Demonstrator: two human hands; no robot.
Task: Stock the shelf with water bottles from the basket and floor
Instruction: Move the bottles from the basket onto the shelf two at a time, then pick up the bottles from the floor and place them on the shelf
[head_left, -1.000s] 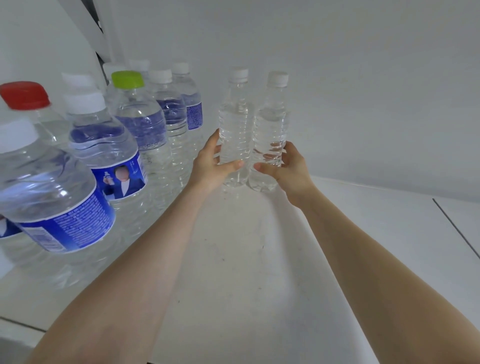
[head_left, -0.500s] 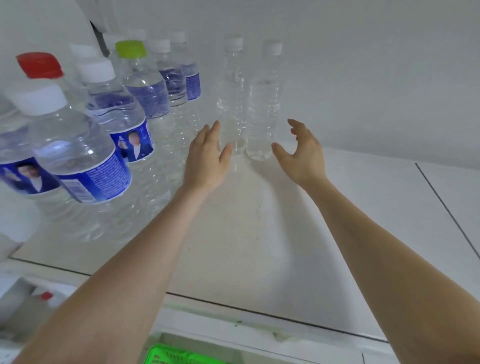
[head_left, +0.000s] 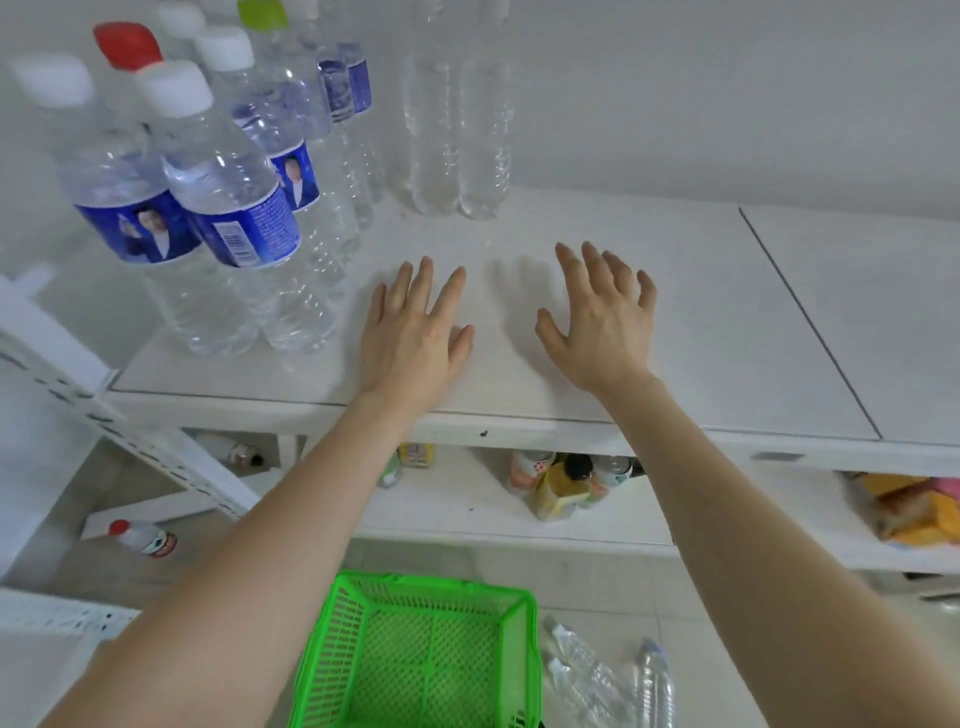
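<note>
Bottles (head_left: 457, 130) upright on shelf (head_left: 675, 322); both hands (head_left: 415, 332) empty.

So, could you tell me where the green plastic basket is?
Head view, bottom centre: the green plastic basket sits on the floor below the white shelf, clear bottles lying at its right.

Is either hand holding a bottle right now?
No, the left hand and right hand are open over the shelf, holding nothing.
</note>
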